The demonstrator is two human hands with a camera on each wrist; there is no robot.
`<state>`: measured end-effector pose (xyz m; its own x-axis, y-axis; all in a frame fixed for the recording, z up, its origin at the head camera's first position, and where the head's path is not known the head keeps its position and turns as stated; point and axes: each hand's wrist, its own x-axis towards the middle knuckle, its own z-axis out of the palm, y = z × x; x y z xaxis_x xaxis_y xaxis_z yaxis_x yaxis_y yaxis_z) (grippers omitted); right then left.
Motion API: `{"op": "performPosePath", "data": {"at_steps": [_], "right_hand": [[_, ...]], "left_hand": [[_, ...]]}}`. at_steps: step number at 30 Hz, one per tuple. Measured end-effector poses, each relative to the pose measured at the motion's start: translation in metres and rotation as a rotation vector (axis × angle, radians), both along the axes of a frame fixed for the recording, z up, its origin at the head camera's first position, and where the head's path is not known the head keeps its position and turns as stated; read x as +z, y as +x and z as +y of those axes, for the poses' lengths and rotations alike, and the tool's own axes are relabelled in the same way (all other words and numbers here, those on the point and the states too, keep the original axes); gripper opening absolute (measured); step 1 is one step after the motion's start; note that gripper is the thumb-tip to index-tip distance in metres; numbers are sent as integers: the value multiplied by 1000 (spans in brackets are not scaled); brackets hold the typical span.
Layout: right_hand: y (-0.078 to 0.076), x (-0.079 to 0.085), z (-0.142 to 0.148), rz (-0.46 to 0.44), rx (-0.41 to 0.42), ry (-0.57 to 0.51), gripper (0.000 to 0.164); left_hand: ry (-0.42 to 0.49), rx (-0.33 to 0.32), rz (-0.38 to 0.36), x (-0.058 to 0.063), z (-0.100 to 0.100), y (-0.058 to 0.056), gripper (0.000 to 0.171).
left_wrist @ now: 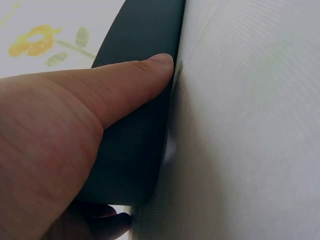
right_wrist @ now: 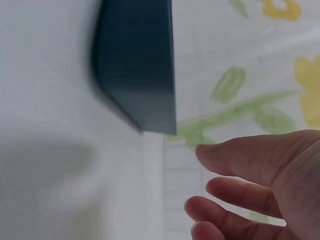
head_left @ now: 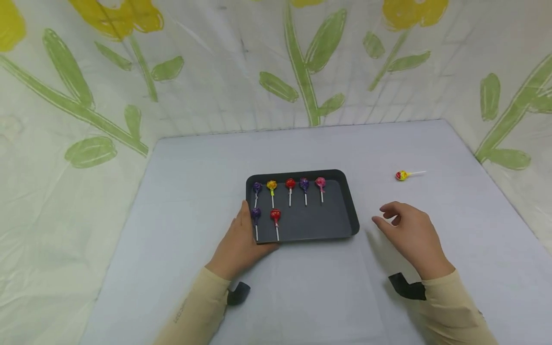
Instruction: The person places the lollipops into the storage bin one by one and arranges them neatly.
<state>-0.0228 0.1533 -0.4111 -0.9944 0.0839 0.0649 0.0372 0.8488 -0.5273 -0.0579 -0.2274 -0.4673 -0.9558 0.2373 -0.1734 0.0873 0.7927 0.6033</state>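
A dark grey tray lies on the table with several wrapped lollipops in two rows. Along its back row are purple, yellow, red and pink ones; a purple lollipop and a red lollipop lie in front at the left. My left hand rests against the tray's front left corner, its straight thumb on the front wall and its fingers along the left side. Right of the tray, my right hand hovers with loosely bent fingers, holding nothing. Beyond it lies a yellow-and-red lollipop on the table.
A pale cloth covers the table. Behind and beside it hangs a white sheet painted with yellow flowers and green leaves. Black straps show at both wrists.
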Motion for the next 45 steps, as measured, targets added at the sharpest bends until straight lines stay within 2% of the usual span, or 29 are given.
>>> {"op": "performPosePath", "data": {"at_steps": [10,16,22,34,42,45], "right_hand": [[13,-13,29,-62,-4,63,36],[17,-18,41,-140,17,116,38],[16,-20,44,-208,26,113,34],[13,-24,45,-197,39,122,30],[7,-17,37,-168,-62,93,31],[3,-12,32,-144,-73,76,31]], "left_hand": [[-8,10,-8,-2,0,0,137],[-5,12,-9,-3,-1,1,139],[-3,10,-7,-3,-1,1,138],[-5,7,-1,-4,0,1,137],[-4,5,-2,-2,1,1,138],[-6,7,0,-1,0,1,138]]}}
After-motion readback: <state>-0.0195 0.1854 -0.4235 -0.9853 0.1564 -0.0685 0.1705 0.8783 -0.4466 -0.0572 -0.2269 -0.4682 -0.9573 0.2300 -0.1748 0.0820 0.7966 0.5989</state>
